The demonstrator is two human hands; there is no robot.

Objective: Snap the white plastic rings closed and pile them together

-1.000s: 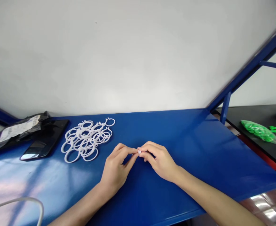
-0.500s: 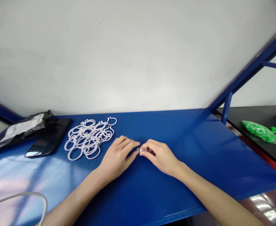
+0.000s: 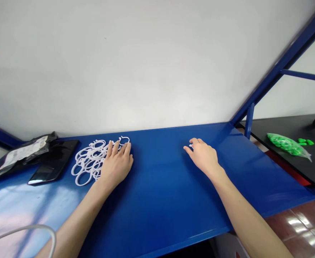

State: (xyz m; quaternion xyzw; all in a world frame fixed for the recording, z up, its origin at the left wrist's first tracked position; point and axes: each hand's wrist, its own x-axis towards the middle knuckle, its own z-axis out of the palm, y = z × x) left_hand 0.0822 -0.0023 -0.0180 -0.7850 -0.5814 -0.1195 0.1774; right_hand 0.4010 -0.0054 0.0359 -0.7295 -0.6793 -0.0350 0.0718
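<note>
A heap of several white plastic rings [image 3: 89, 161] lies on the blue shelf [image 3: 160, 193] at the left. My left hand [image 3: 116, 163] rests on the right side of that heap, fingers stretched out flat over the rings. My right hand [image 3: 203, 156] is apart from it, at the middle right of the shelf. Its fingers are curled around a small white piece [image 3: 191, 146], which peeks out at the fingertips; most of the piece is hidden.
A black phone [image 3: 53, 161] and a black bag with a white label [image 3: 23, 152] lie at the far left. A white cable [image 3: 25, 231] loops at the lower left. A bag of green parts [image 3: 285, 144] sits on a black table to the right. Blue frame bars [image 3: 276, 70] rise at right.
My hands were together at mid-shelf, pinching a small white piece. They have parted: the left moved left onto the ring heap, the right moved right and away with the piece.
</note>
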